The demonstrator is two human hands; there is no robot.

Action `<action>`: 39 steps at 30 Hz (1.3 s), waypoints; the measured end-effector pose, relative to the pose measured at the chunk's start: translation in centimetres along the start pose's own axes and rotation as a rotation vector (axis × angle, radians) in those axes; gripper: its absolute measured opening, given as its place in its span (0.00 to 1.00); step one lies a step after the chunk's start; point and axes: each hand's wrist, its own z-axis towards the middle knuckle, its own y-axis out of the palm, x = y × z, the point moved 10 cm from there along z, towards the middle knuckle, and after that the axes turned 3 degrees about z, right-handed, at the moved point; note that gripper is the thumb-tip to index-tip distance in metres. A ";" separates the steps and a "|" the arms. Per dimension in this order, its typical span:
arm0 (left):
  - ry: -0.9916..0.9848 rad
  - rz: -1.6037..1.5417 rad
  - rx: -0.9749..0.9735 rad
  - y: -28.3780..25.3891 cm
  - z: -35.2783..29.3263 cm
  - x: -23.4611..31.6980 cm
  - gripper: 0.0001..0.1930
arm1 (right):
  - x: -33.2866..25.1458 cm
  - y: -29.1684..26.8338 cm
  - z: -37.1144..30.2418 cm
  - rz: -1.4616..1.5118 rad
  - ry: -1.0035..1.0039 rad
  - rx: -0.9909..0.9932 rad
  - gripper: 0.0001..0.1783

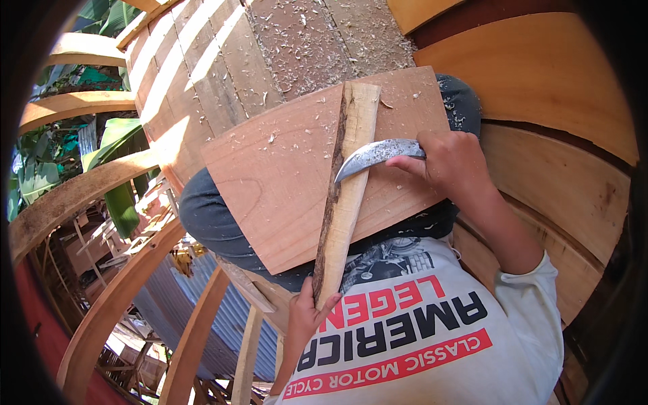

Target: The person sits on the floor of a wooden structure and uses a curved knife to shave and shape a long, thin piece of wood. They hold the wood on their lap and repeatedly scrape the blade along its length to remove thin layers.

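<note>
Left fingers (pixel 306 293) snug round stick (pixel 347 209), right fingers (pixel 433 143) round curved knife (pixel 379 154); bold shirt lettering (pixel 395 337).

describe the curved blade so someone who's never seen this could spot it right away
Find the broad reddish-brown board lying across the person's legs, then the pale, bark-edged wood strip lying over it. The curved blade crosses that strip, coming from the right hand. Its grey, hooked metal sets it apart from the board and strip beneath.

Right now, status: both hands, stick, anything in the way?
Left hand grips stick at near end. Right hand holds curved knife across it. Stick slants over board. Loose shavings on board.
</note>
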 end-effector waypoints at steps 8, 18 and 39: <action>0.001 -0.028 0.020 -0.4 -0.2 0.0 0.23 | 6.9 -3.0 2.9 -0.090 0.272 0.122 0.41; 0.001 -0.089 0.002 -0.1 -0.5 -0.7 0.23 | 8.2 -1.7 -0.3 0.182 0.469 0.082 0.39; -0.068 -0.189 -0.058 1.4 -0.7 -2.5 0.21 | 2.7 -1.1 1.1 0.176 0.149 0.121 0.10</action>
